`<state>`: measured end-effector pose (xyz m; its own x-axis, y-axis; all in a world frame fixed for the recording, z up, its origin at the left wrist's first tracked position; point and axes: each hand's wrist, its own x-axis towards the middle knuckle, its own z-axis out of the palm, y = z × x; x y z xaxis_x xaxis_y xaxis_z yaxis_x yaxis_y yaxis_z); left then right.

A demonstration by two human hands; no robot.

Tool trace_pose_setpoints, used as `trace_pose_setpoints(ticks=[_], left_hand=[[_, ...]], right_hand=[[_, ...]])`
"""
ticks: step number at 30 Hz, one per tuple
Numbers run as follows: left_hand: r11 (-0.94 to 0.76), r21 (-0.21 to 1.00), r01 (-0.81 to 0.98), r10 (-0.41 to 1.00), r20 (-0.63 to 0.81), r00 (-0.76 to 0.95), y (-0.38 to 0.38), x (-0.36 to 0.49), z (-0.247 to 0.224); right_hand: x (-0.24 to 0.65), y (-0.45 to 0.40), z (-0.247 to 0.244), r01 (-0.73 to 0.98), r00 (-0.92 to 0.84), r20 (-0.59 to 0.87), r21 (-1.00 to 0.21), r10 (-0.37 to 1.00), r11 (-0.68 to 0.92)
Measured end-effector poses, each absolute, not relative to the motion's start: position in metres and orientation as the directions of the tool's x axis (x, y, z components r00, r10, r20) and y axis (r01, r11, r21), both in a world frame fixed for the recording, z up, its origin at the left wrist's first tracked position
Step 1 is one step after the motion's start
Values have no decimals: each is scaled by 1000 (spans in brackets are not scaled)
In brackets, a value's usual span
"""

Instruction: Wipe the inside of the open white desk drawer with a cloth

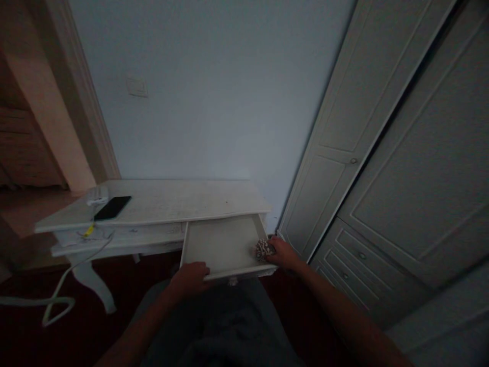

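A white drawer (217,244) is pulled out from the white console table (191,199) in front of me. My left hand (192,278) is closed over the left end of the drawer's front edge. Over the right front corner of the drawer, my right hand (281,251) grips a small bunched thing with a brown-and-white pattern (263,250). It looks soft, like crumpled cloth, but its exact kind is not clear in the dim light. A small knob (233,281) shows on the drawer front between my hands.
A dark phone (113,208) and a white box-like object (98,195) lie on the table's left end. A pale cable (71,275) hangs there, with a yellow tag (89,231). Grey wardrobes (344,153) stand at the right; a doorway is on the left.
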<state>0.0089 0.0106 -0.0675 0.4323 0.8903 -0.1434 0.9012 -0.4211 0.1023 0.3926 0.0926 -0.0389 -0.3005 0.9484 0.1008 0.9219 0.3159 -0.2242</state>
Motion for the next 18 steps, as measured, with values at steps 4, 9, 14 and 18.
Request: trace_pose_setpoints(ticks=[4, 9, 14, 18], left_hand=[[-428, 97, 898, 887, -144, 438, 11, 9, -71], [-417, 86, 905, 893, -146, 425, 9, 10, -67], [-408, 81, 909, 898, -144, 416, 8, 11, -67], [-408, 82, 909, 902, -120, 415, 9, 9, -70]], right_hand=[[385, 100, -37, 943, -258, 137, -181, 956, 280], [349, 175, -19, 970, -71, 240, -211, 968, 124], [348, 195, -15, 958, -74, 242, -252, 967, 136], [377, 146, -32, 947, -165, 195, -244, 967, 211]])
